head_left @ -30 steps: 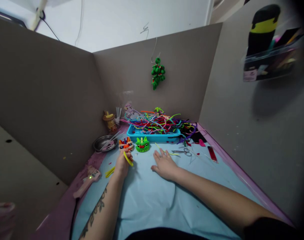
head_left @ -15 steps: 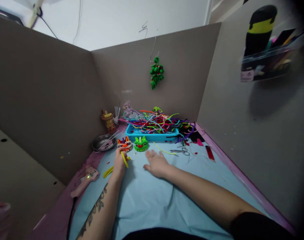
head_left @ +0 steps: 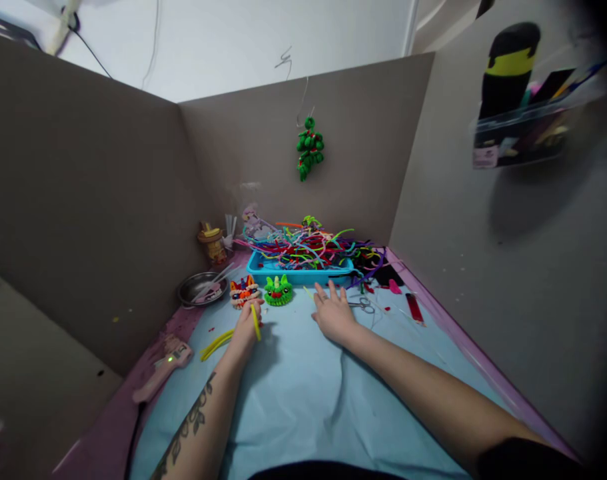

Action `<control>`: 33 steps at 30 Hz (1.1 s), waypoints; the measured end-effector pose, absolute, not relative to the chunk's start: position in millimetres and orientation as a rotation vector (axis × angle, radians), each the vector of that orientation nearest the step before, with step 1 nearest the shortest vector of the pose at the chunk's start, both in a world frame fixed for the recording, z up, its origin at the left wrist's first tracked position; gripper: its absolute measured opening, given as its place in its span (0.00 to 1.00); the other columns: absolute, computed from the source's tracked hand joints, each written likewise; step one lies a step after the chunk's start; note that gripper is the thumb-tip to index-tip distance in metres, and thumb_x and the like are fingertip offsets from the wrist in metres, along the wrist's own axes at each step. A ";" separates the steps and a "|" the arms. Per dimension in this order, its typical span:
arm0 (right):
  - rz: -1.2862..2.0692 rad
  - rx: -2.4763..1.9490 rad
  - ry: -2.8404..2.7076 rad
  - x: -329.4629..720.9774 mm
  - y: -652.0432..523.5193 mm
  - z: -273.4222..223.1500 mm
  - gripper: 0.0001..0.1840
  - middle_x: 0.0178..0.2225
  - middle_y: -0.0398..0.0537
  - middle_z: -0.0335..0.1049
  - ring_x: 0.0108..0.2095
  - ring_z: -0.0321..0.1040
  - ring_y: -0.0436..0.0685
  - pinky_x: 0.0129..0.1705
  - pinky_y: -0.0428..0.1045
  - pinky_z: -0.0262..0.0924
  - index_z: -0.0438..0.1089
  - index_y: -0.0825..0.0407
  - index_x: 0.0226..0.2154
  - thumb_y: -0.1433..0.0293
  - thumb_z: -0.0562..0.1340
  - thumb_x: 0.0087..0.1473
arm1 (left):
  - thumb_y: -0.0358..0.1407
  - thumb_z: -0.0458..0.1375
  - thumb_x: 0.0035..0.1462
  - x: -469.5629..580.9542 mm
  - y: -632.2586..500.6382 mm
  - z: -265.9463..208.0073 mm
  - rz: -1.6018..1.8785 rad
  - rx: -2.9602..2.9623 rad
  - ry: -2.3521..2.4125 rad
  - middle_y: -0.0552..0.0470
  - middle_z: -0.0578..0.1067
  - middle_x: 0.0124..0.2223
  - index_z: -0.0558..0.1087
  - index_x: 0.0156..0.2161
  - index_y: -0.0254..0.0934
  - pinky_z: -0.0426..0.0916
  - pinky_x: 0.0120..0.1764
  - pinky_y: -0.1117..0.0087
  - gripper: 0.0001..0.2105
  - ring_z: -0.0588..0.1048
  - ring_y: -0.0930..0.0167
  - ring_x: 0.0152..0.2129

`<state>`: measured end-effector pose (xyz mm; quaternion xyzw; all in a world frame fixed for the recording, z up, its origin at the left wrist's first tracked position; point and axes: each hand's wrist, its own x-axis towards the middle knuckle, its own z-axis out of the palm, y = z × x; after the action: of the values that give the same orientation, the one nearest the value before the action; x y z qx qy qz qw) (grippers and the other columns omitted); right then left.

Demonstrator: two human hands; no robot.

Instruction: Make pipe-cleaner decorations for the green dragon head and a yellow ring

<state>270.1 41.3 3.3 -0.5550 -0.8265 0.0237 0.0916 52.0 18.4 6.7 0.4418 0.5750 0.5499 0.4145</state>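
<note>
My left hand (head_left: 246, 324) is closed on a yellow pipe cleaner (head_left: 256, 323), whose bent end sticks out at the right of the fingers. More yellow pipe cleaners (head_left: 216, 345) show to the left of that wrist; whether the hand grips them too is unclear. Just beyond it sits an orange lion-dance head (head_left: 244, 292), beside a green lion-dance head (head_left: 278, 291). Fingers spread, my right hand (head_left: 333, 313) reaches over a pale yellow pipe cleaner (head_left: 308, 292), which it mostly covers. The scissors (head_left: 366, 306) lie right of that hand, their blades partly hidden.
A blue tray (head_left: 303, 274) heaped with coloured pipe cleaners (head_left: 308, 247) stands at the back. At left are a metal bowl (head_left: 186, 291) and a pink glue gun (head_left: 158, 377) with a lit green light. A red strip (head_left: 414, 307) lies at right. Grey partitions enclose the table.
My right hand has moved right, onto the pale yellow pipe cleaner near the scissors. My left hand still holds the yellow pipe cleaner, which is now turned more upright. The view has shifted slightly.
</note>
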 end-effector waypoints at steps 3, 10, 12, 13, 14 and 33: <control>0.074 -1.580 -2.395 273.9 48.6 2.4 0.20 0.60 0.54 0.48 0.60 0.38 0.66 0.57 0.64 0.34 0.64 0.52 0.50 0.70 0.52 0.55 | 0.36 0.52 0.48 56.4 20.2 4.2 1.323 1.208 1.503 0.60 0.59 0.20 0.67 0.37 0.37 0.57 0.24 0.74 0.10 0.60 0.75 0.17; 0.172 -1.338 -2.589 254.3 41.0 1.2 0.17 0.46 0.53 0.61 0.49 0.54 0.60 0.48 0.54 0.51 0.67 0.46 0.47 0.66 0.52 0.56 | 0.31 0.52 0.48 67.8 23.7 -0.1 1.418 1.502 1.424 0.55 0.66 0.30 0.66 0.42 0.38 0.60 0.32 0.72 0.13 0.66 0.71 0.28; 0.133 -1.379 -2.605 251.1 42.3 1.0 0.19 0.46 0.54 0.61 0.48 0.54 0.61 0.47 0.55 0.52 0.65 0.46 0.49 0.64 0.51 0.57 | 0.32 0.52 0.51 71.1 16.9 4.2 1.364 1.703 1.311 0.50 0.68 0.38 0.65 0.44 0.38 0.61 0.39 0.69 0.13 0.67 0.68 0.36; 0.118 -1.391 -2.610 250.5 43.1 0.8 0.19 0.47 0.55 0.60 0.48 0.54 0.62 0.47 0.55 0.52 0.65 0.47 0.50 0.64 0.50 0.57 | 0.32 0.52 0.51 72.9 12.1 6.5 1.280 1.837 1.253 0.49 0.69 0.40 0.66 0.44 0.39 0.60 0.41 0.68 0.13 0.67 0.68 0.38; 0.108 -1.395 -2.613 250.6 43.6 0.5 0.19 0.47 0.55 0.60 0.48 0.54 0.62 0.47 0.54 0.52 0.65 0.48 0.49 0.64 0.49 0.58 | 0.32 0.52 0.52 74.6 7.1 8.5 1.160 1.984 1.204 0.49 0.69 0.40 0.67 0.43 0.39 0.59 0.42 0.68 0.12 0.66 0.67 0.39; 0.048 -1.295 -2.635 252.8 47.9 -5.2 0.20 0.46 0.53 0.65 0.46 0.57 0.60 0.47 0.52 0.52 0.71 0.50 0.42 0.66 0.46 0.60 | 0.35 0.55 0.48 66.6 -4.9 12.2 0.532 2.437 1.288 0.49 0.71 0.32 0.71 0.32 0.38 0.59 0.37 0.68 0.05 0.66 0.66 0.32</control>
<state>252.8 47.9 -5.2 -0.4386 -0.8927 0.0162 0.1023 66.6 -4.9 12.2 0.8559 0.4525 0.1869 0.1665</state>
